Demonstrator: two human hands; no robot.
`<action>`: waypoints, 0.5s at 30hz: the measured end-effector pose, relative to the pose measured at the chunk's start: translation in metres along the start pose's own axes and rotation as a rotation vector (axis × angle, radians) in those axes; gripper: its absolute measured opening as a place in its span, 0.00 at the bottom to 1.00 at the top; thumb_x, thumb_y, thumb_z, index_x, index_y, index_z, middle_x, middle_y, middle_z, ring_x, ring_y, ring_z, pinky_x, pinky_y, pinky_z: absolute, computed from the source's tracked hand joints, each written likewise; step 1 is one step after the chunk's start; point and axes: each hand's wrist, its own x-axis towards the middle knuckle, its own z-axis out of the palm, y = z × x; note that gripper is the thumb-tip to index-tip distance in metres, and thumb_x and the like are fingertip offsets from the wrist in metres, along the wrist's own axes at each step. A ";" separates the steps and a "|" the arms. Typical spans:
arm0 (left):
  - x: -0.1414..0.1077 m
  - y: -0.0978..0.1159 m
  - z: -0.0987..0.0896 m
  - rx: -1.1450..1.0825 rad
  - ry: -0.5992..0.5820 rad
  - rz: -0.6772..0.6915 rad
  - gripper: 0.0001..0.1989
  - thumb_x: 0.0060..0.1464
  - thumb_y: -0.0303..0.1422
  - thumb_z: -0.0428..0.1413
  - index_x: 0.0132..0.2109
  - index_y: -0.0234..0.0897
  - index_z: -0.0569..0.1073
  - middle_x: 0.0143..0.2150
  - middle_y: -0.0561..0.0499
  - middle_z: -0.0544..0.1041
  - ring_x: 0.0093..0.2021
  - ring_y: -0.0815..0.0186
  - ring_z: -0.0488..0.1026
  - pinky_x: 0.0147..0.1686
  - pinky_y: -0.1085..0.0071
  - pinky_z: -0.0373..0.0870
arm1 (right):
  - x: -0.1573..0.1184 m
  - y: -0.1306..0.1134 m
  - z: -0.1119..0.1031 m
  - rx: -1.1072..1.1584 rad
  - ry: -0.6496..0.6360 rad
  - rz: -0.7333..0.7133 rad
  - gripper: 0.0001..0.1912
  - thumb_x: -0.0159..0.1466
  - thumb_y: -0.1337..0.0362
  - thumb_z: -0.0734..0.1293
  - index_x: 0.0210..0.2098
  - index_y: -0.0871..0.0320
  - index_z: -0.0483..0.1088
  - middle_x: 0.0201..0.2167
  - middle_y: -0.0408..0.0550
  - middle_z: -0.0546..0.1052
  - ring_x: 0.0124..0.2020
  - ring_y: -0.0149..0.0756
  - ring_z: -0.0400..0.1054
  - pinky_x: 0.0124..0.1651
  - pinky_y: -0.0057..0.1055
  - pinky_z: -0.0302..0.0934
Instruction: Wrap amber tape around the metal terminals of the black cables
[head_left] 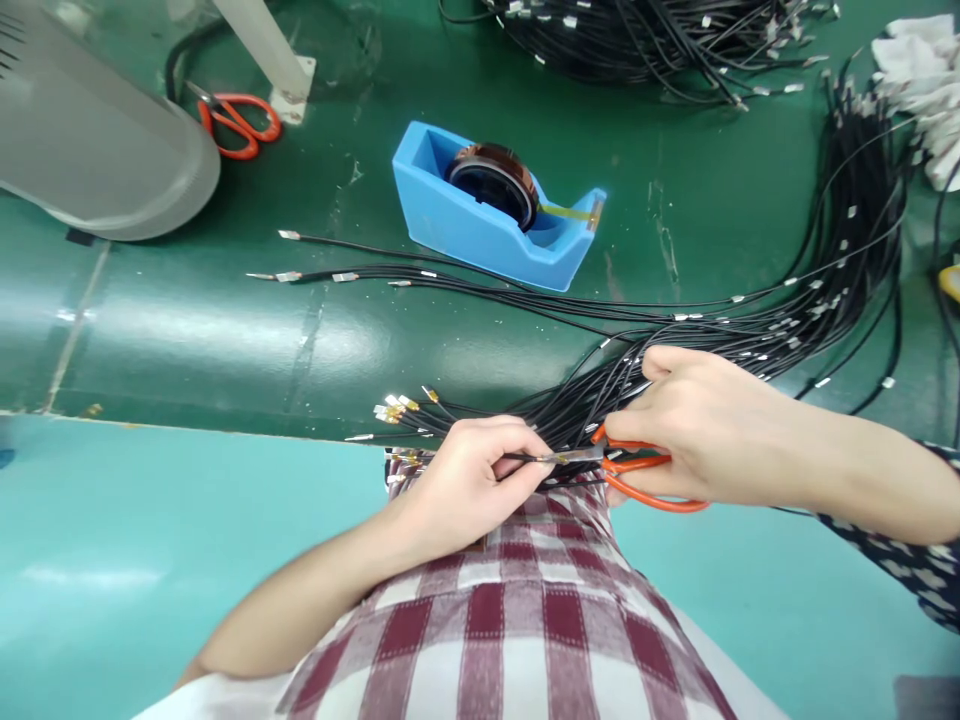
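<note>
My left hand [476,475] pinches a thin black cable [517,457] between thumb and fingertips at the table's front edge. In my right hand [701,420] is a pair of orange-handled scissors [656,492], with the fingers around the handles. The metal blades point left and meet the cable end at my left fingertips; whether they are closed on it I cannot tell. Under and behind both hands runs a bundle of black cables [757,350] with small white labels. Several cable ends with yellowish tape and bright tips [394,408] stick out left of my left hand.
Behind the cables stands a blue tape dispenser [480,230] with a roll of amber tape [496,180]. Other orange scissors [238,125] lie by a grey machine housing [112,140]. A coiled cable pile [637,40] is at the back, with white cloth [926,90] at right.
</note>
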 end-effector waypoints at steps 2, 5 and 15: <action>0.001 0.000 0.000 0.011 -0.002 0.003 0.07 0.55 0.23 0.55 0.33 0.34 0.78 0.27 0.53 0.73 0.25 0.73 0.64 0.24 0.77 0.58 | 0.000 -0.001 -0.001 -0.009 -0.005 -0.006 0.13 0.62 0.65 0.61 0.20 0.57 0.64 0.14 0.41 0.69 0.15 0.28 0.49 0.33 0.34 0.42; 0.002 0.000 0.000 0.019 0.005 0.007 0.07 0.55 0.24 0.55 0.33 0.34 0.78 0.26 0.53 0.73 0.24 0.74 0.63 0.23 0.77 0.57 | 0.000 -0.001 -0.001 -0.034 -0.001 -0.020 0.14 0.62 0.66 0.61 0.20 0.57 0.63 0.14 0.41 0.70 0.16 0.29 0.49 0.33 0.34 0.42; 0.001 -0.003 0.007 -0.077 0.120 0.034 0.06 0.56 0.27 0.57 0.31 0.34 0.77 0.25 0.53 0.70 0.22 0.74 0.61 0.22 0.76 0.55 | 0.001 -0.003 0.005 0.075 0.039 0.001 0.18 0.67 0.65 0.61 0.21 0.58 0.63 0.15 0.42 0.69 0.17 0.28 0.49 0.31 0.34 0.45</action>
